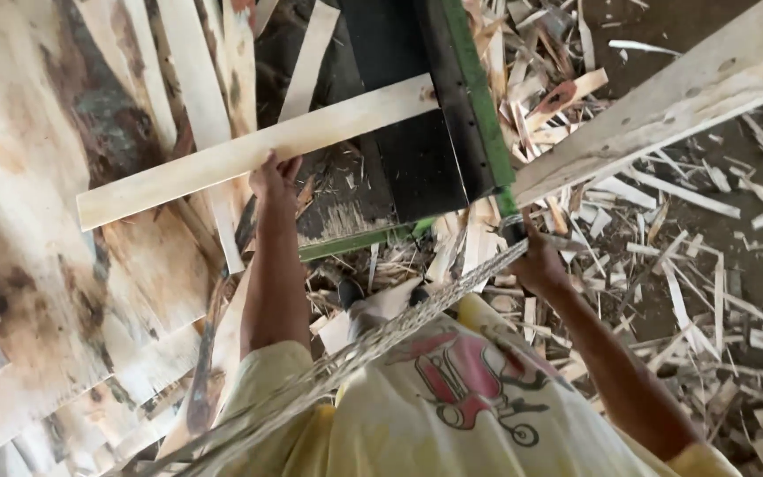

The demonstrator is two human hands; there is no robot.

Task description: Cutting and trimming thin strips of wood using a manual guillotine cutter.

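Left hand (274,177) is closed on a pale wood strip (258,150) laid across veneer sheets (37,221); right hand (536,261) is clenched on a dark handle (512,231) beside a green-edged machine (434,106), with scraps (691,230) scattered around.

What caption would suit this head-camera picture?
Left hand grips a pale thin wood strip; right hand holds a dark handle amid wood scraps.

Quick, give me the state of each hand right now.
Left hand: closed on the edge of a long pale wooden strip.
Right hand: closed around the end of a lever handle beside the green-edged machine.
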